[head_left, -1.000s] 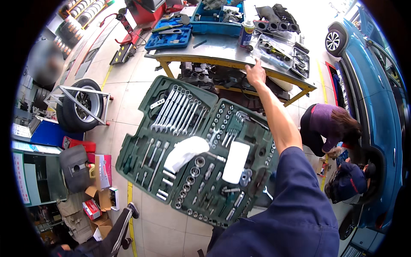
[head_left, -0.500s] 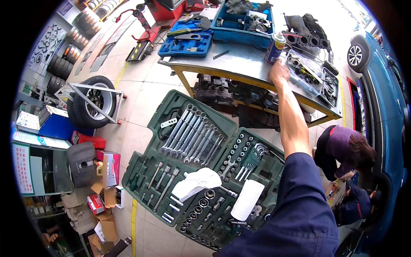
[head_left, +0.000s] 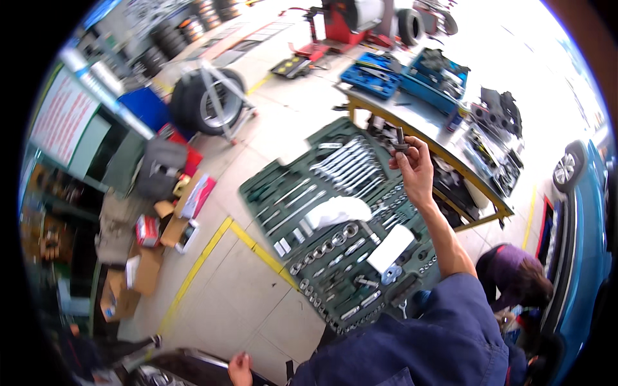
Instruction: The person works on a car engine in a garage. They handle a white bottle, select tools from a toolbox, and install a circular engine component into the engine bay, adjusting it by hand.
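My right hand pinches a small dark metal part with an upright stem, held between the open green socket-and-wrench case and the steel-topped yellow workbench. A white folded cloth and a white oblong pad lie on the case. At the bottom, my left hand has curled fingers beside a dark glossy panel; what it grips is too small to make out.
A wheel trolley stands upper left, boxes lie left. A blue car is at right, with a crouching person in purple beside it. Another person's dark sleeve shows lower left. Blue tool trays sit on the bench.
My right hand has drawn back from beside the spray can on the bench and now holds up the dark part. The view has swung, and my left hand now shows at the bottom.
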The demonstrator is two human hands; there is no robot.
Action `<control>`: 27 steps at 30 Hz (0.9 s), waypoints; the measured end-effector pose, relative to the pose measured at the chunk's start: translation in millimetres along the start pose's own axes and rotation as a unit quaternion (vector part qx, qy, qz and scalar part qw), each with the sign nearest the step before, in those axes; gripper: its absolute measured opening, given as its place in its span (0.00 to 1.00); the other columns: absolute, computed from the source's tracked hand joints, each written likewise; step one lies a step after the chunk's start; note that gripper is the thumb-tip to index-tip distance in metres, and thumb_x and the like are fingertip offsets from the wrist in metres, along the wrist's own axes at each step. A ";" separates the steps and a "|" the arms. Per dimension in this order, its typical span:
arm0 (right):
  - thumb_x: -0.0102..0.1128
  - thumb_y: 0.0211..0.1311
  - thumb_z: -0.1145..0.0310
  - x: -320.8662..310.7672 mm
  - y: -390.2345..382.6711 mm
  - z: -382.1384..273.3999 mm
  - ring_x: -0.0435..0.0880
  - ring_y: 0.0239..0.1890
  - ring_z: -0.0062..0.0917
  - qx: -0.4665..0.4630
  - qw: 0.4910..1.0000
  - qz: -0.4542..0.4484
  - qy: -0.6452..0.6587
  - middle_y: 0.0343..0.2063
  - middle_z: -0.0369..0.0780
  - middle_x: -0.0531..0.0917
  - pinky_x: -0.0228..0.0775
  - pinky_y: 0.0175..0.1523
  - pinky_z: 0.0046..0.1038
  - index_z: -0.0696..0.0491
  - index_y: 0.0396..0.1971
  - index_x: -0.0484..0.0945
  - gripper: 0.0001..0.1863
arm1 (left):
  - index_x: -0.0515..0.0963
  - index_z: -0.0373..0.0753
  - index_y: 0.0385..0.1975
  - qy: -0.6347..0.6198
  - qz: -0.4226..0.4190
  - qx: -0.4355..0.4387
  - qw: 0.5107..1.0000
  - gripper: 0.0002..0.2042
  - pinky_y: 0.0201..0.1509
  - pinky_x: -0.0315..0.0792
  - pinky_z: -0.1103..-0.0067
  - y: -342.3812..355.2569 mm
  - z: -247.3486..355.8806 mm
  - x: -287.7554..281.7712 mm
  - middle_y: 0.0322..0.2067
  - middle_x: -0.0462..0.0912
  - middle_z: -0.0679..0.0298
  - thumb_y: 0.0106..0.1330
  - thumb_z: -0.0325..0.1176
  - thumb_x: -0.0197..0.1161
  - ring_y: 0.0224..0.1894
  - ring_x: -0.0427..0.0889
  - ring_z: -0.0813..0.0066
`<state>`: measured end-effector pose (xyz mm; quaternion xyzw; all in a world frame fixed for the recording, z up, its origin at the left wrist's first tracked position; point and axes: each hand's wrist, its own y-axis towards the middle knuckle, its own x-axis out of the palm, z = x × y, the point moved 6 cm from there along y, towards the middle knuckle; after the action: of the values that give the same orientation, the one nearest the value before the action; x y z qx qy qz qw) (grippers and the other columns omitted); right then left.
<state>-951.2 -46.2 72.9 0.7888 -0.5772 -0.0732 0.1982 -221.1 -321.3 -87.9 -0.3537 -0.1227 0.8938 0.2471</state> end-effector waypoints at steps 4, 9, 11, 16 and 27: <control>0.57 0.69 0.73 133.1 -77.5 -99.7 0.83 0.39 0.25 -0.013 0.975 -0.153 0.162 0.41 0.45 0.82 0.78 0.47 0.27 0.59 0.59 0.62 0.22 | 0.78 0.27 0.46 -0.103 0.060 0.079 0.990 0.14 0.43 0.77 0.80 -58.3 65.0 -23.4 0.35 0.85 0.56 0.68 0.31 0.63 0.37 0.84 0.75; 0.57 0.69 0.72 314.3 -239.6 -182.8 0.84 0.39 0.27 0.041 0.900 -0.345 0.264 0.42 0.45 0.81 0.80 0.48 0.30 0.61 0.60 0.64 0.23 | 0.78 0.29 0.46 -0.141 0.237 0.074 0.958 0.13 0.44 0.77 0.81 -179.3 -47.6 -111.8 0.35 0.85 0.56 0.68 0.31 0.62 0.38 0.84 0.74; 0.57 0.69 0.72 377.3 -312.3 -223.3 0.83 0.39 0.27 0.052 0.861 -0.431 0.263 0.41 0.45 0.81 0.79 0.47 0.30 0.61 0.59 0.64 0.22 | 0.78 0.30 0.46 -0.199 0.312 0.060 0.927 0.11 0.45 0.77 0.81 -232.8 -94.0 -131.4 0.36 0.85 0.56 0.69 0.30 0.60 0.39 0.85 0.74; 0.58 0.68 0.70 481.3 -530.8 -280.2 0.81 0.38 0.25 0.083 0.755 -0.608 0.232 0.39 0.44 0.80 0.77 0.48 0.31 0.62 0.59 0.63 0.24 | 0.77 0.32 0.48 -0.330 0.417 0.040 0.846 0.10 0.48 0.79 0.78 -326.8 -145.0 -166.4 0.37 0.85 0.59 0.72 0.29 0.57 0.41 0.85 0.73; 0.50 0.67 0.85 458.2 -907.7 -328.8 0.81 0.42 0.21 0.205 0.354 -0.879 0.245 0.45 0.41 0.79 0.77 0.48 0.23 0.59 0.60 0.63 0.22 | 0.76 0.35 0.53 -0.474 0.576 0.088 0.660 0.14 0.56 0.72 0.79 -420.6 -194.8 -221.2 0.48 0.81 0.65 0.72 0.33 0.58 0.51 0.78 0.78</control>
<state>110.2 -170.1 63.8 0.8454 0.5222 0.1119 -0.0142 202.0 -72.9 64.1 0.1417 0.0838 0.9107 -0.3789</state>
